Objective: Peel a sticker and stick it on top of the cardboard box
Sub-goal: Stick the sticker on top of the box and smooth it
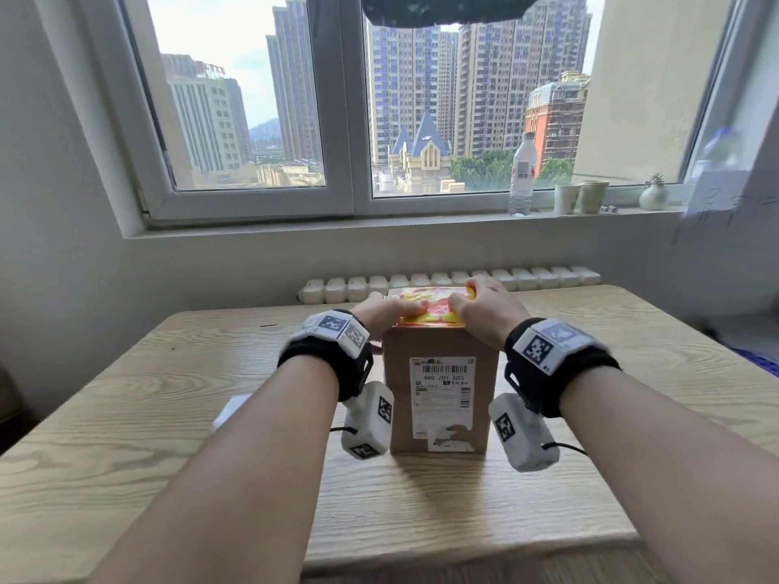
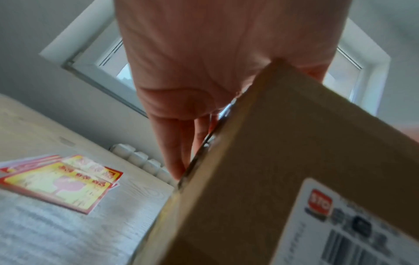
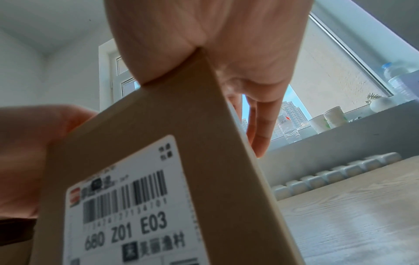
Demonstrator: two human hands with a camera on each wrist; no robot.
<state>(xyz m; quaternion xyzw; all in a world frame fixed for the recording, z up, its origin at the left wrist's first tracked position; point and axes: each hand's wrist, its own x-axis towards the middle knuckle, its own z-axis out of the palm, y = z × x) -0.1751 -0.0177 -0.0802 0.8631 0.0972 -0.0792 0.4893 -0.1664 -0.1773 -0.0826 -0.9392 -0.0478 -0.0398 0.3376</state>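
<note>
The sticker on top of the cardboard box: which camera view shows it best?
The head view. There the sticker lies on top of the cardboard box, with the left hand and right hand resting on it. Both wrist views look up from below the box top, so neither shows this sticker.

Matt brown cardboard box (image 1: 438, 373) with paper label (image 1: 442, 394), glossy sticker (image 1: 434, 307), grained wood table (image 1: 168, 415).

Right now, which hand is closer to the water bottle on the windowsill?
Right. The right hand presses the box top on the side toward the water bottle; the left hand presses the top's far side from it.
</note>
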